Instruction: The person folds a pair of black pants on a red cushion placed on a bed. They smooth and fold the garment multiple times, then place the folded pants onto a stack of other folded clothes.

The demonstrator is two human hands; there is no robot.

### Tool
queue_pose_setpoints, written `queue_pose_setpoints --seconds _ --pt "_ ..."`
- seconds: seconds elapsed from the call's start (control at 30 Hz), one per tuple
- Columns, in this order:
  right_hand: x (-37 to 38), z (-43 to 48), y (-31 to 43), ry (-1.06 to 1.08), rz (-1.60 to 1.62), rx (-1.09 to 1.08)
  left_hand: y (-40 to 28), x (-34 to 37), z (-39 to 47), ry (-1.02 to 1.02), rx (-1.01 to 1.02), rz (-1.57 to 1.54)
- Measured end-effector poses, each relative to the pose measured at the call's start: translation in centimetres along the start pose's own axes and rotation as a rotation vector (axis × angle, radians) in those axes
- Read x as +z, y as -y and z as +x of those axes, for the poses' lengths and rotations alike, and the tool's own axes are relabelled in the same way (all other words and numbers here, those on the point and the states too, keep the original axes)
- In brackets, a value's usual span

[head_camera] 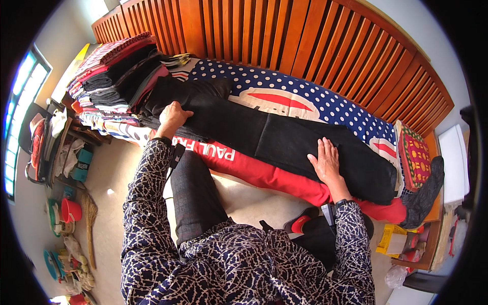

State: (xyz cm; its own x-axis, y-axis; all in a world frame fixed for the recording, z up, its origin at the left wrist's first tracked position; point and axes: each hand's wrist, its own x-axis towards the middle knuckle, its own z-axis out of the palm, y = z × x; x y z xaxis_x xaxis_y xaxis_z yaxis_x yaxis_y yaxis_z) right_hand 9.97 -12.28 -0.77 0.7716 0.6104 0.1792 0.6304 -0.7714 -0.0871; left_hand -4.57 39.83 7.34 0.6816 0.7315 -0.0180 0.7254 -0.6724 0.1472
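Observation:
Black trousers (289, 141) lie stretched out on a bench or bed, over a polka-dot cloth (263, 78) and a red cloth with white lettering (259, 173). At their left end is my left hand (173, 116), its thumb on the dark fabric and its fingers curled; whether it pinches the fabric is unclear. My right hand (326, 160) rests flat on the trouser fabric farther right, fingers extended, holding nothing. Another dark garment (164, 93) lies partly under the left end, beside a tall stack of folded clothes (114, 76).
A slatted wooden backrest (267, 34) runs along the far side. A patterned red cushion (415, 160) lies at the right end. On the left floor are a broom (90, 221) and a red bucket (71, 210); a yellow box (392, 240) stands lower right.

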Motion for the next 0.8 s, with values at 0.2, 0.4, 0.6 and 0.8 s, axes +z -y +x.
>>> queue_pose_setpoints --seconds 0.2,0.4,0.6,0.8 --pt "0.0 0.0 0.1 -0.005 -0.009 -0.009 0.3 0.5 -0.7 -0.218 0.035 0.054" --pt "0.0 -0.1 0.0 -0.006 -0.022 -0.011 0.4 -0.6 0.1 0.008 0.002 -0.087" --pt "-0.2 0.1 0.2 -0.018 -0.028 -0.016 0.9 -1.0 0.2 -0.157 0.177 -0.172" --pt "-0.3 0.1 0.2 -0.024 -0.011 -0.016 -1.6 -2.4 -1.0 -0.264 0.352 -0.359"
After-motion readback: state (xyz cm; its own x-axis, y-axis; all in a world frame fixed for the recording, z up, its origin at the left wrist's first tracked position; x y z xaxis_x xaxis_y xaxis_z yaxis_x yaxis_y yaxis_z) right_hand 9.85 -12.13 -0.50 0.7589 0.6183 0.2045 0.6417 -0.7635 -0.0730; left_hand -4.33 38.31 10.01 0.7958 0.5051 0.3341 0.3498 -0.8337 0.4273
